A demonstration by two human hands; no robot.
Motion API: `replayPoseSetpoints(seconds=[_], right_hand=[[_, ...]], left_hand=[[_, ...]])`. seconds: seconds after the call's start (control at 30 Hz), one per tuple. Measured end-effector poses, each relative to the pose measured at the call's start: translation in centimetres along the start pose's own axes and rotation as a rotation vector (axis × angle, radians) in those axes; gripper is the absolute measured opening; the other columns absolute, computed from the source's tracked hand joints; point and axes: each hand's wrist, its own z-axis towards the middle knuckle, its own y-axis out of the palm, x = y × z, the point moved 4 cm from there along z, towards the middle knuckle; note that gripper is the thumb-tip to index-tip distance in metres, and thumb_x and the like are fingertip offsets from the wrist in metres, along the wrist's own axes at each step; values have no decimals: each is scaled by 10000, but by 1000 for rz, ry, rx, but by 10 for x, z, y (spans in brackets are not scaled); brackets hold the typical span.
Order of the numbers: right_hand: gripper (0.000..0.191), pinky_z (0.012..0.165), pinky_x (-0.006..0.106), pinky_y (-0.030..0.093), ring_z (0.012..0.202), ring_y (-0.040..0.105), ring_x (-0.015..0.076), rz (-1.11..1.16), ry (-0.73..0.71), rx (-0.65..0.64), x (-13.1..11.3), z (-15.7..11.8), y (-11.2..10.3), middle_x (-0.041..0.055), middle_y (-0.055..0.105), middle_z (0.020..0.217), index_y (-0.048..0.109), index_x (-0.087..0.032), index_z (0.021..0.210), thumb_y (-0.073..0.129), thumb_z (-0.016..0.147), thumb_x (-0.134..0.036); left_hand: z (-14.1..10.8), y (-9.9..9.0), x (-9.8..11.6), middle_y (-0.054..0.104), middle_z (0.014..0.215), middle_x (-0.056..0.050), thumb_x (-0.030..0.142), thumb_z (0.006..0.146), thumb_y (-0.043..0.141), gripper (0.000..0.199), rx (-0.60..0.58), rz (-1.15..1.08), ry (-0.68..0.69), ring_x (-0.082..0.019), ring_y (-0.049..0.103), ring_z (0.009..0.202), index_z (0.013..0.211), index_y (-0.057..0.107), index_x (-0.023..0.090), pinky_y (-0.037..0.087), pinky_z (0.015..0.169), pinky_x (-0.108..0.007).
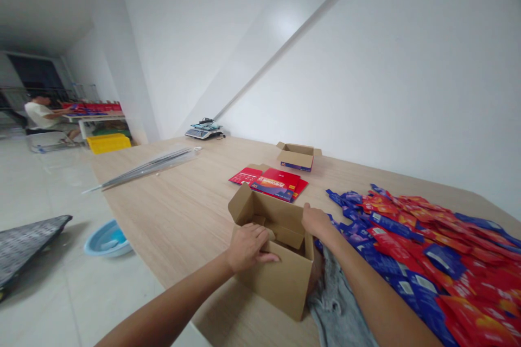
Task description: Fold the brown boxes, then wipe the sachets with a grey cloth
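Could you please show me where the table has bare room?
The table is bare between the long bundle and the red cardboard, and between the scale and far box. Packets crowd its right side; grey cloth lies beside the near box.

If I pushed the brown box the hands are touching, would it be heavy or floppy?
The brown box is probably light for its size, since only cardboard shows inside. Its thin-edged walls would likely bend if squeezed hard. It might slide quite easily, as the table looks flat and smooth.
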Motion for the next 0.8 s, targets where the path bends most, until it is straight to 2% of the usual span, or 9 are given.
replayPoseSetpoints(seconds=[0.53, 0.8], right_hand=[[348, 754, 355, 445, 988, 627, 298, 4, -5, 15, 0, 2, 1, 223, 651, 1028, 475, -60, 1157, 331, 842, -92], [334, 754, 331, 446, 1018, 616, 282, 31, 1, -60, 6, 16, 3, 221, 633, 1091, 501, -73, 1153, 357, 854, -107]], left_hand=[[0, 3, -1, 628, 741, -53, 764, 749, 422, 598, -10, -22, -8, -194, 595, 713, 821, 568, 189, 387, 634, -311], [8, 7, -6, 615, 681, -36, 769, 751, 405, 599, 13, 11, 9, -176, 582, 638, 765, 559, 190, 377, 595, -294]])
